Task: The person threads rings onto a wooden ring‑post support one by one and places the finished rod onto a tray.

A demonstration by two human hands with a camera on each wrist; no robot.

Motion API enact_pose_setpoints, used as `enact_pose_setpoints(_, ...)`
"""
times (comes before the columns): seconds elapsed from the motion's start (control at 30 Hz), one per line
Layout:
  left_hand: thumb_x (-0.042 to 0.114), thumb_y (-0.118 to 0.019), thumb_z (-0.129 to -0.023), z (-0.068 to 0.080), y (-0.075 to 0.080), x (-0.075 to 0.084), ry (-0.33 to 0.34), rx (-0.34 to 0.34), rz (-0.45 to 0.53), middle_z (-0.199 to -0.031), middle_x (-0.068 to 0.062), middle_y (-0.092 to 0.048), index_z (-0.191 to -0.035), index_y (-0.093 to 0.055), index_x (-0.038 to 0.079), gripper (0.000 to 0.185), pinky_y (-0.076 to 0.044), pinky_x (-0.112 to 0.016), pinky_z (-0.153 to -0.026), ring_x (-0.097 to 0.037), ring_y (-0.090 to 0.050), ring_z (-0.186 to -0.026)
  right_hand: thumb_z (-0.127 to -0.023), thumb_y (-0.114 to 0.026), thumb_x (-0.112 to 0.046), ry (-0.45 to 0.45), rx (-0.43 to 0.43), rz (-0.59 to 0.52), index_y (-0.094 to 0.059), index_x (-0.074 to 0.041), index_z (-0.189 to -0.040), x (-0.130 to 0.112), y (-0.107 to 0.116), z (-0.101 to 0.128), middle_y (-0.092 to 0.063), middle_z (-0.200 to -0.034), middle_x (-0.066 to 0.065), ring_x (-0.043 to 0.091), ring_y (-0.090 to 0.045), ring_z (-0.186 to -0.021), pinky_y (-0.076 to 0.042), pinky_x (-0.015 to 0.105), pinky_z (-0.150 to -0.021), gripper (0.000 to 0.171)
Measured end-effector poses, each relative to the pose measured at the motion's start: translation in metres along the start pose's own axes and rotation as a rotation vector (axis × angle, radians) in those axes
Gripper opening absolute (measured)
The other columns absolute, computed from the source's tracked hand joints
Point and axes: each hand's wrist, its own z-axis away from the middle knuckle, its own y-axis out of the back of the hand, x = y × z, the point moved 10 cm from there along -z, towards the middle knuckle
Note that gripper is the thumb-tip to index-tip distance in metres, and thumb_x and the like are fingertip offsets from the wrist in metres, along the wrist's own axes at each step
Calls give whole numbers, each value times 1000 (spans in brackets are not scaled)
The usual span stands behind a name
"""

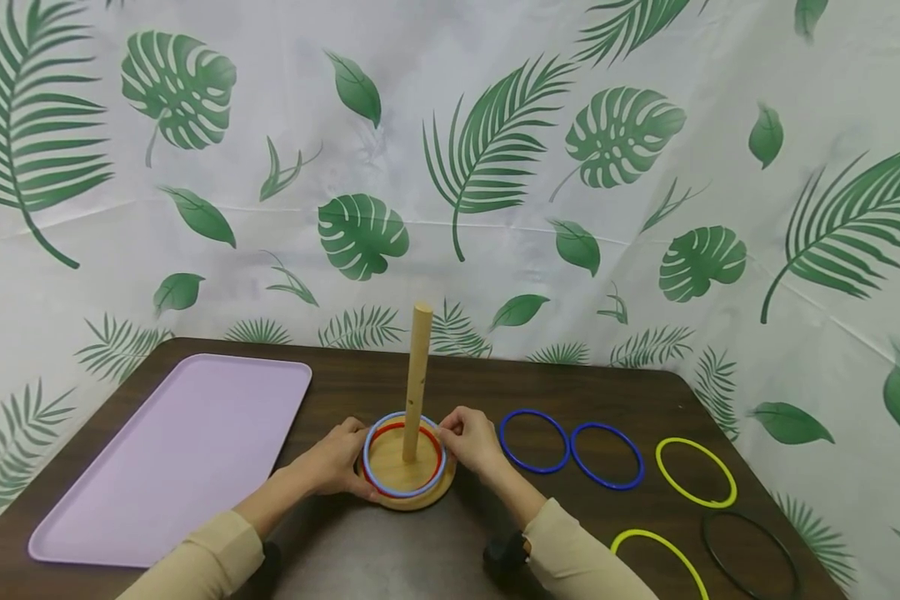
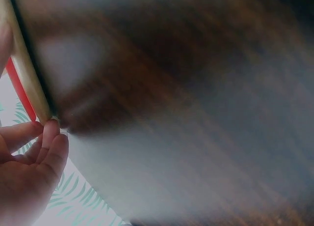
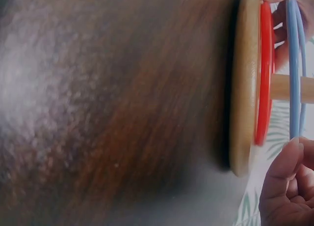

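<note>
A round wooden base [image 1: 392, 467] with an upright wooden peg [image 1: 417, 375] stands on the table. My left hand [image 1: 337, 460] grips the base at its left side, thumb toward the front and fingers behind. In the right wrist view, a red ring [image 3: 264, 78] lies on the base [image 3: 244, 88] around the peg. Above it, apart from it, a light blue ring [image 3: 294, 64] encircles the peg. My right hand [image 1: 474, 440] pinches this light blue ring at its right side, between thumb and fingertips [image 3: 288, 159].
Two blue rings [image 1: 502, 442] lie right of the base. Farther right are two yellow rings [image 1: 733, 483] and a black ring [image 1: 750, 518]. A lilac tray [image 1: 187, 442] takes up the table's left side. Behind the table [image 1: 570, 379] hangs a leaf-patterned cloth [image 1: 495, 275].
</note>
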Motion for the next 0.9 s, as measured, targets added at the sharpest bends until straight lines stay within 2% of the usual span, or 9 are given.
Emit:
enact_pose_setpoints(0.37,37,-90,-55,-1,0,-3,16,9,-3,-111,-19,-52,-127,-51,-9,94,-45,-50,-90,-36,-51,-106,-83,-66,-4,-38,-31,-29,-63,3,-80,8,-5,-3,-59,-60,2,6,-52,-43,-52,31,-45,8)
enact_pose_setpoints(0.53,35,-90,-55,-1,-1,-2,10,14,1,-107,-17,-52,-126,-53,-6,90,-47,-49,-86,-33,-52,-100,-84,-66,-3,-62,-39,-42,-63,3,-80,11,-8,-5,-60,-60,4,7,-55,-45,-51,27,-45,9)
enact_pose_setpoints(0.9,35,-90,-56,-1,0,-2,3,14,-9,-110,-19,-53,-126,-51,-10,92,-46,-49,-88,-35,-52,-104,-82,-71,-9,-43,-24,93,-63,0,-75,9,-9,-10,-63,-59,6,8,-56,-43,-51,29,-43,14)
